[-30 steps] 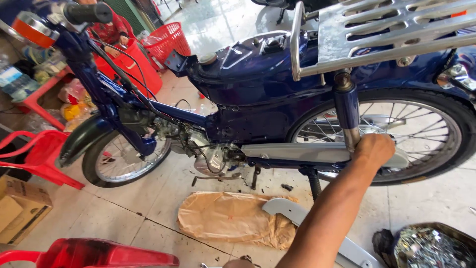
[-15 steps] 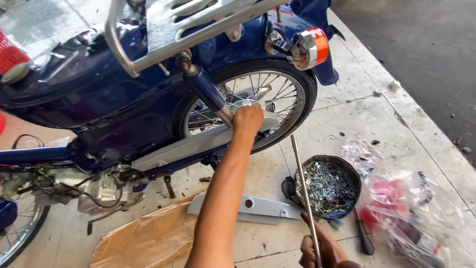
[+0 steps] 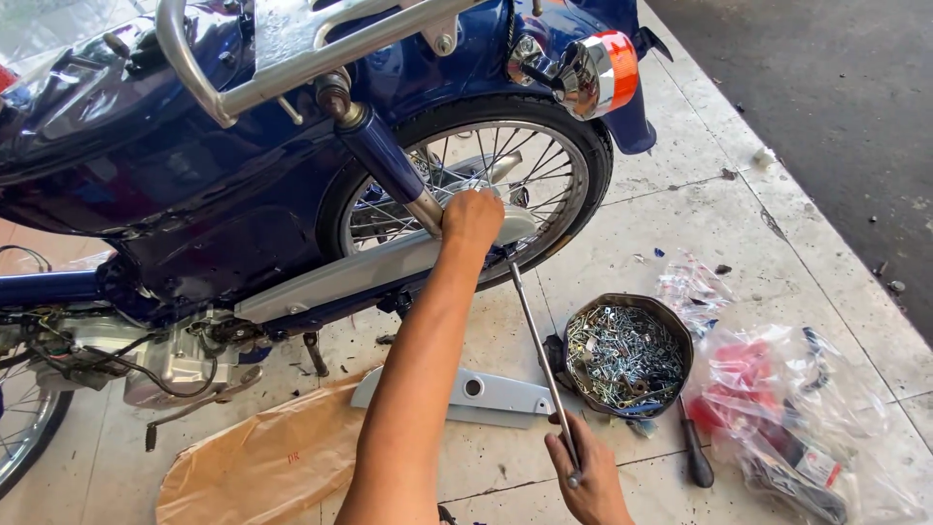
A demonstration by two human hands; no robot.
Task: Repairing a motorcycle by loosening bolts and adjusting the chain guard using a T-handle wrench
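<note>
A dark blue motorcycle (image 3: 194, 194) stands side-on before me. My left hand (image 3: 473, 219) is closed in a fist at the rear wheel (image 3: 573, 146) hub, where the blue shock absorber (image 3: 384, 160) meets the grey chain cover (image 3: 340, 277). What it grips there is hidden. My right hand (image 3: 588, 481), low near the frame's bottom edge, grips the near end of a long thin metal bar (image 3: 533, 331). The bar slants up and its far end reaches the hub just under my left hand.
A round dark bowl of several screws and nuts (image 3: 627, 355) sits on the tiled floor right of the bar. Beside it lie a screwdriver (image 3: 695, 457) and clear plastic bags of parts (image 3: 787, 408). A grey cover piece (image 3: 457, 397) and brown paper (image 3: 262, 462) lie under the bike.
The view has swung toward the rear wheel. My right hand has brought the bar in from the right, and its far end now meets the hub. My left hand stays on the hub.
</note>
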